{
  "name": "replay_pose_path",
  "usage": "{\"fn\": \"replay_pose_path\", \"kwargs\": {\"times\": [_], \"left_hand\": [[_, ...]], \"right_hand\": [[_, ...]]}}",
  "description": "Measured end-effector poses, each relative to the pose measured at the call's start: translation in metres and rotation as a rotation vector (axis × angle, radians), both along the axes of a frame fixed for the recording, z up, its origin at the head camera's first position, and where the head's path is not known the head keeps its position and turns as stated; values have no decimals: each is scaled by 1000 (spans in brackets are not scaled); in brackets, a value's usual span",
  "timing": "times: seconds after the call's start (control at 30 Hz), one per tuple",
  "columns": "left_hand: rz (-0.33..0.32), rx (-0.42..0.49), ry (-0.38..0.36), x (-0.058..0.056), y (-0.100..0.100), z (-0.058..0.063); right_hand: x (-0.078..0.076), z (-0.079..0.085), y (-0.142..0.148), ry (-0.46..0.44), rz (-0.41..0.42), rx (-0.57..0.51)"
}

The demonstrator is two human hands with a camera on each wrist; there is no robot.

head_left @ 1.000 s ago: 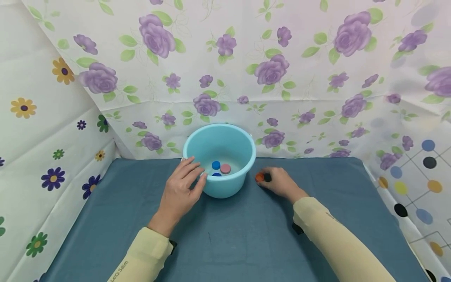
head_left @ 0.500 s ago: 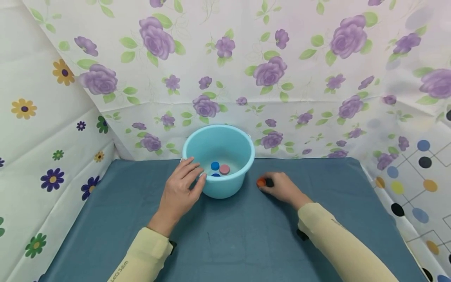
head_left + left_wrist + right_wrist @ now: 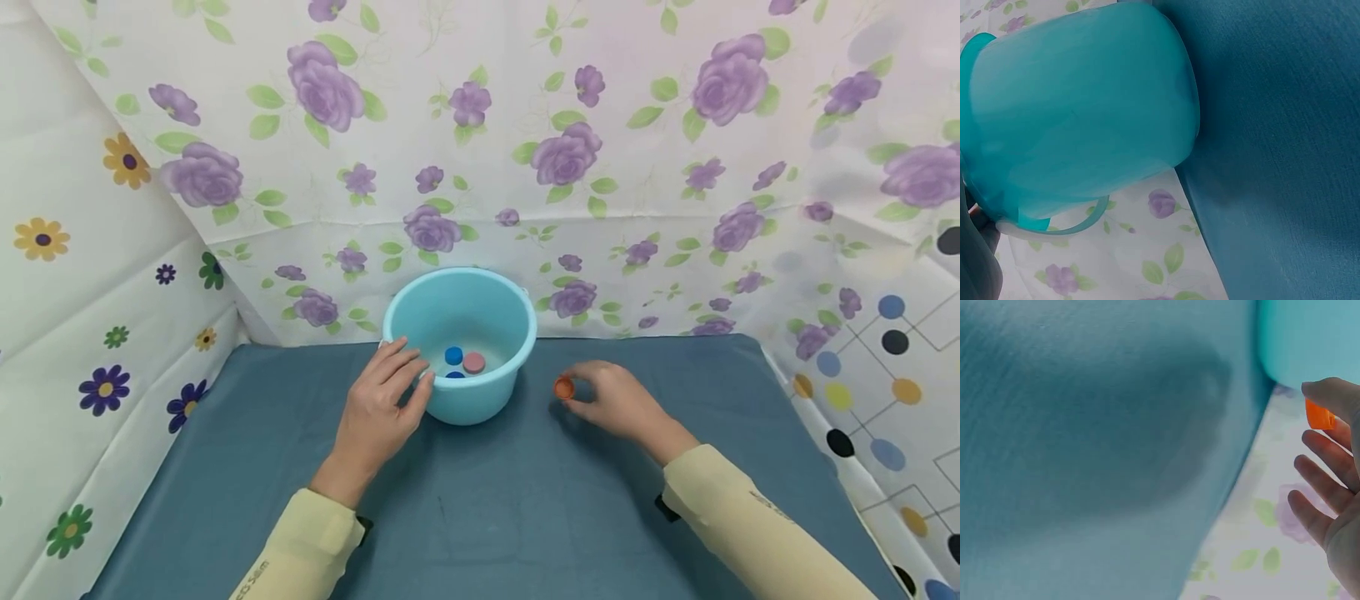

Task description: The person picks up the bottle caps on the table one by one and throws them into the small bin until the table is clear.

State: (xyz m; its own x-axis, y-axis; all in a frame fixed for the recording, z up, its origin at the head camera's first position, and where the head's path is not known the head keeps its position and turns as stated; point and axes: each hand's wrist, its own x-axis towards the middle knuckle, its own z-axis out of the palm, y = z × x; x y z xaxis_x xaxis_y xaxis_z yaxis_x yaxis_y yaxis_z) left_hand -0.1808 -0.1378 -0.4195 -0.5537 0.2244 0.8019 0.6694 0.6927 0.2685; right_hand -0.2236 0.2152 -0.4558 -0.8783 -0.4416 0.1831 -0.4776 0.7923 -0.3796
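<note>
My right hand (image 3: 615, 396) pinches an orange bottle cap (image 3: 564, 387) between thumb and fingers, its hollow side facing the head camera. In the right wrist view the same cap (image 3: 1319, 415) shows at the thumb tip, while the other fingers (image 3: 1322, 478) are spread apart. A light blue bucket (image 3: 480, 404) stands upright to the left of that hand. Inside, on its bottom, lie two blue caps (image 3: 453, 356) and a pink cap (image 3: 474, 362); the front rim partly hides one blue cap. My left hand (image 3: 378, 408) holds the bucket's left rim, fingertips over the edge.
Blue-grey cloth (image 3: 487, 508) covers the table. Directly behind the bucket rises a flower-printed sheet (image 3: 637, 167), with further patterned sheets at left and right. The bucket's pale handle (image 3: 1079, 226) hangs by the left hand in the left wrist view.
My right hand has drawn slightly right and away from the bucket with the orange cap, which now turns its hollow side more to the head camera. My left hand stays on the rim.
</note>
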Motion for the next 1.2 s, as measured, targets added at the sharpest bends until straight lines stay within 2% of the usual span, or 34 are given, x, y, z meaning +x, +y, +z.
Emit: {"fn": "replay_pose_path", "kwargs": {"times": [0.2,0.33,0.7,1.0,1.2], "left_hand": [[19,-11,-9,1,2,0],[23,-14,-11,1,2,0],[24,-13,-11,1,1,1],[21,-10,-5,1,1,0],[24,-10,-7,1,1,0]], "right_hand": [[10,23,0,109,58,15],[12,41,-1,137,84,-29],[2,89,-4,196,93,-119],[0,118,-15,234,94,-124],[2,127,-20,215,95,-159]]}}
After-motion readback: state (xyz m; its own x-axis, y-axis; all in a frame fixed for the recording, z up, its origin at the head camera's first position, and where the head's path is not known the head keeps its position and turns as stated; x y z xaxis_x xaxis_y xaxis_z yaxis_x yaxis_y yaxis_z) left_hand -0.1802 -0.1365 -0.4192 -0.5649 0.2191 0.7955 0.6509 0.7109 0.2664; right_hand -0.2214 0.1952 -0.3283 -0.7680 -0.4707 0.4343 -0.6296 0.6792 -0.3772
